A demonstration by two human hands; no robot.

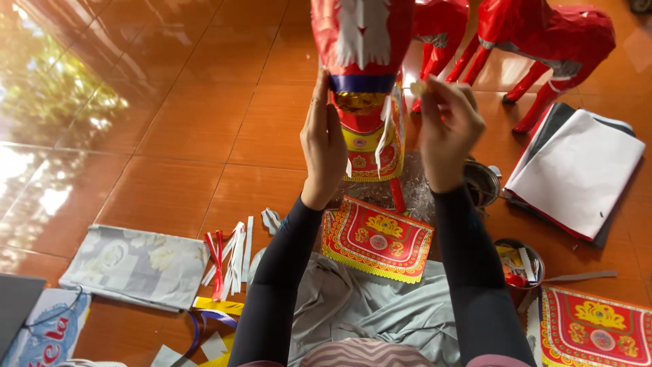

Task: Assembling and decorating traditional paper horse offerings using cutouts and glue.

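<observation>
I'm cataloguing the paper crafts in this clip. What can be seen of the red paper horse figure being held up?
The red glossy paper horse figure is held upright above the tiled floor, its top cut off by the frame. White fringed paper runs down its front, above a blue band, gold foil and red-and-yellow ornamental panels. The left hand lies flat against its side; the right hand pinches a small pale piece beside it.

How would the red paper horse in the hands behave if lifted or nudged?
The paper horse is probably light for its size: the left hand steadies it with flat fingers only. Its creased, glossy skin suggests it dents easily. The loose white strip hanging near the right hand looks floppy and likely to tear if pulled.
</observation>
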